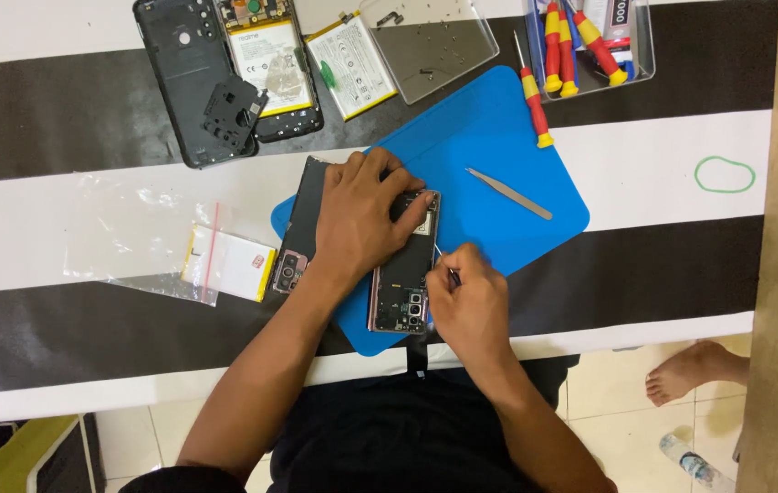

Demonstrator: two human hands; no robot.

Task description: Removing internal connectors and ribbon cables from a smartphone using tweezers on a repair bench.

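Note:
An opened phone [404, 274] with its insides showing lies on a blue work mat [498, 155]. My left hand [363, 219] presses flat on the phone's upper half. Its removed back cover [297, 237] lies under my left wrist, at the mat's left edge. My right hand [469, 306] is closed around a thin tool [448, 269] whose tip touches the phone's right edge.
Metal tweezers [509, 194] and a red-yellow screwdriver [533, 100] lie on the mat. A second dismantled phone [224, 73], a loose battery [352, 64], a clear tray [430, 46], a screwdriver box [590, 36], a plastic bag with a battery [215, 260] and a green rubber band [725, 173] surround it.

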